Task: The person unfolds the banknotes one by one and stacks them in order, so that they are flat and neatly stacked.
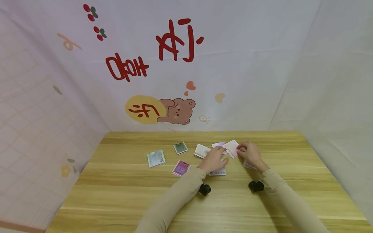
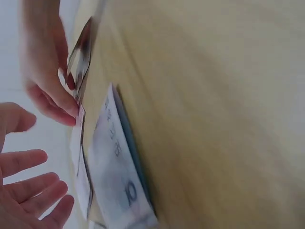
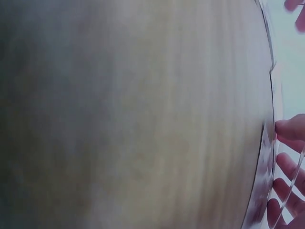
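By its right corner, a pale pink folded banknote [image 1: 231,148] is pinched between thumb and forefinger of my right hand [image 1: 252,154]. My left hand [image 1: 214,160], fingers spread in the left wrist view, hovers over a folded 10 banknote [image 2: 114,167] and holds nothing. A pale banknote [image 1: 201,150] lies just behind the left hand. Another pinkish banknote [image 1: 218,144] lies partly beneath the pinched one. Under my right wrist a further banknote [image 1: 249,165] is mostly hidden; its purplish face [image 3: 259,191] shows in the right wrist view.
To the left on the wooden table [image 1: 116,194] lie a green-white 50 banknote [image 1: 156,158], a small dark green folded note [image 1: 180,148] and a magenta folded note [image 1: 181,168]. A white printed cloth [image 1: 247,81] hangs behind the table's far edge.
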A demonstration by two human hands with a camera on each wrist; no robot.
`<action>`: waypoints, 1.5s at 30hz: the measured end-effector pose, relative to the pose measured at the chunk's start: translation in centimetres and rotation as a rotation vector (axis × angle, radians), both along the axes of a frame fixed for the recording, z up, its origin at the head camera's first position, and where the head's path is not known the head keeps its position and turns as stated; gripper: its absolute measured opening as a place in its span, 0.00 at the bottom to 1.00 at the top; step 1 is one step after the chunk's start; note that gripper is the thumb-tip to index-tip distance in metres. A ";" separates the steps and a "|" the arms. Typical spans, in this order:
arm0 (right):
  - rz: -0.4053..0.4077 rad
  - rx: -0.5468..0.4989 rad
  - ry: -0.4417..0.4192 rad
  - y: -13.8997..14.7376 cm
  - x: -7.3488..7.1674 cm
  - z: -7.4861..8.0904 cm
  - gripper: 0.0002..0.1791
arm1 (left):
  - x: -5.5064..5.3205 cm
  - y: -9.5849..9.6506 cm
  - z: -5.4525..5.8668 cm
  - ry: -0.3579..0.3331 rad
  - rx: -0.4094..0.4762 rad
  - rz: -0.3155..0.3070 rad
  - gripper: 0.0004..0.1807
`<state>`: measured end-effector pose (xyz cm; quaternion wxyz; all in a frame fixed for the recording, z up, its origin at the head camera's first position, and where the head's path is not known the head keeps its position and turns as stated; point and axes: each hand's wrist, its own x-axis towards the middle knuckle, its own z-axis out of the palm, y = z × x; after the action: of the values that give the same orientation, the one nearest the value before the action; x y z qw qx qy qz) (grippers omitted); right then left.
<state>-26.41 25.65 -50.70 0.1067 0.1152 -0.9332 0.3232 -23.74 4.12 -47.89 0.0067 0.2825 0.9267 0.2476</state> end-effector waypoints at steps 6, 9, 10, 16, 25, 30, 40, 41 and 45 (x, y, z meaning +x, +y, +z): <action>0.027 -0.041 -0.037 -0.6 0.2 -1.1 0.05 | -2.0 0.6 -1.4 -0.062 0.072 0.117 0.21; 0.024 -0.069 -0.050 -0.6 0.2 -1.3 0.05 | -2.7 0.6 -1.4 -0.060 0.092 0.129 0.22; 0.019 -0.084 -0.051 -0.5 0.2 -1.3 0.05 | -2.9 0.7 -1.4 -0.063 0.096 0.123 0.22; 0.011 -0.109 -0.069 -0.1 0.4 -0.9 0.05 | -3.6 1.7 -1.0 -0.131 0.097 0.117 0.21; 0.000 -0.082 -0.070 -0.1 -0.1 -0.8 0.05 | -4.1 2.5 -0.4 -0.194 0.139 0.159 0.17; 0.014 -0.052 -0.049 0.0 0.0 -0.7 0.05 | -4.4 2.6 -0.5 -0.192 0.307 0.179 0.12; 0.047 0.002 -0.007 -0.1 0.4 -0.7 0.06 | -4.2 3.0 -0.6 -0.278 0.418 0.340 0.11; 0.043 0.005 -0.010 -0.1 0.4 -0.8 0.06 | -4.3 2.9 -0.7 -0.282 0.412 0.354 0.10; 0.040 0.006 -0.005 -0.2 0.5 -0.8 0.06 | -4.4 2.7 -1.2 -0.279 0.390 0.367 0.08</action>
<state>-25.90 25.47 -51.48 0.0973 0.1336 -0.9320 0.3226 -28.17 6.83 -49.08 0.0349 0.0696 0.8874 0.4543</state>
